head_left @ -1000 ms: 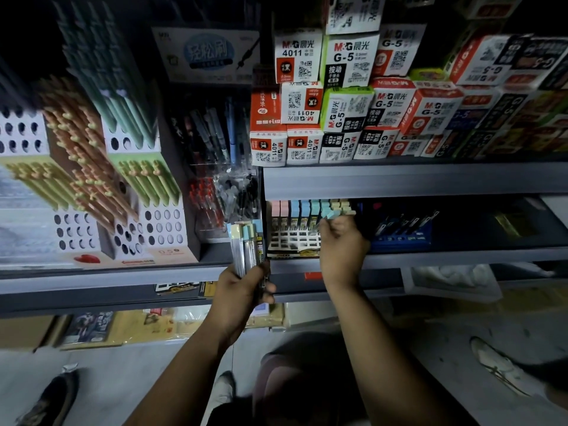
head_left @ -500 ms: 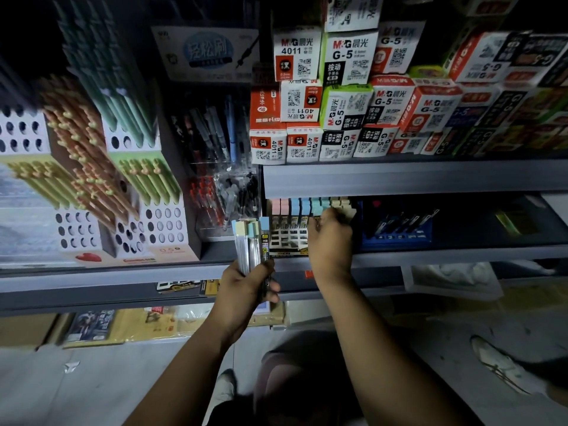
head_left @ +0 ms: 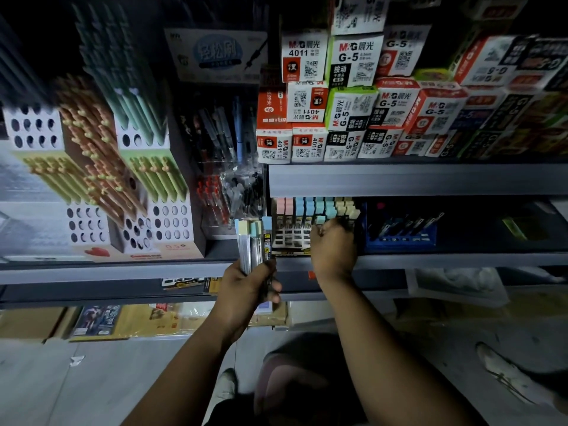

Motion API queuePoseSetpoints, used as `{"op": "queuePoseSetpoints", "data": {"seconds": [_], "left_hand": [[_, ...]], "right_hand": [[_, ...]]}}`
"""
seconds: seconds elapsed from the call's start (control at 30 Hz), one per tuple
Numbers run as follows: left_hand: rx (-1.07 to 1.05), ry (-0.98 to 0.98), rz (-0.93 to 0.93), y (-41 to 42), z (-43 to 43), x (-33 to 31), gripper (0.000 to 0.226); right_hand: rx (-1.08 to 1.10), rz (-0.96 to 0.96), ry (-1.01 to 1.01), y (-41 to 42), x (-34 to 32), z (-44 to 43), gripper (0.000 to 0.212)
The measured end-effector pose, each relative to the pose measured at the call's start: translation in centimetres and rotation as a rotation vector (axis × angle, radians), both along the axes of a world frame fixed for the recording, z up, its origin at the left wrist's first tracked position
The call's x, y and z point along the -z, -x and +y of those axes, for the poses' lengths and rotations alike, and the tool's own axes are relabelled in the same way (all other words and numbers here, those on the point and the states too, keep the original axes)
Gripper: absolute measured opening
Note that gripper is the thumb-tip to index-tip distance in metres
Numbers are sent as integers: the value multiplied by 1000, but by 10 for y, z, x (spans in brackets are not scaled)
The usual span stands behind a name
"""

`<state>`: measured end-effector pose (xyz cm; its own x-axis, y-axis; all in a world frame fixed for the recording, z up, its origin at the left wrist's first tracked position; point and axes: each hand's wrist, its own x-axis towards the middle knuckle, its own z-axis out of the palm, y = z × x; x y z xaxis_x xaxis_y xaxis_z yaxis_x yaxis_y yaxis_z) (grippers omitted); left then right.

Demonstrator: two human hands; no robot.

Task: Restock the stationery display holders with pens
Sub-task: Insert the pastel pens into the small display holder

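My left hand grips a bundle of pens with pastel yellow and blue caps, held upright in front of the shelf edge. My right hand reaches into the lower shelf and pinches a teal-capped pen at the display holder, a black-and-white grid box. Rows of pink, blue, teal and cream caps stand in that holder. My right fingers hide the holder's right side.
Stepped white holders with green and orange pens stand left. A clear bin of pens sits beside them. Stacked refill boxes fill the upper shelf. A blue tray of dark pens lies right of my hand.
My right hand has shifted left along the holder and lower, with the teal-capped pen now down among the rows. The left hand and its bundle have stayed nearly still.
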<state>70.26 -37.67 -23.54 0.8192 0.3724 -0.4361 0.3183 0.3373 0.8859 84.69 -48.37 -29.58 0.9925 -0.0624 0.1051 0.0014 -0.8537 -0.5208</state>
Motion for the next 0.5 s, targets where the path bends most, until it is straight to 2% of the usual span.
{"op": "queuePoseSetpoints", "data": {"seconds": [0.17,0.5], "left_hand": [[-2,-13,-25,1,-5,-4,18],[-58,40,-50,15,-9,10,15]], "right_hand": [[5,34,-20,-9,-6,-1,26],[-24,-7,93,-14,-4,-4,28]]}}
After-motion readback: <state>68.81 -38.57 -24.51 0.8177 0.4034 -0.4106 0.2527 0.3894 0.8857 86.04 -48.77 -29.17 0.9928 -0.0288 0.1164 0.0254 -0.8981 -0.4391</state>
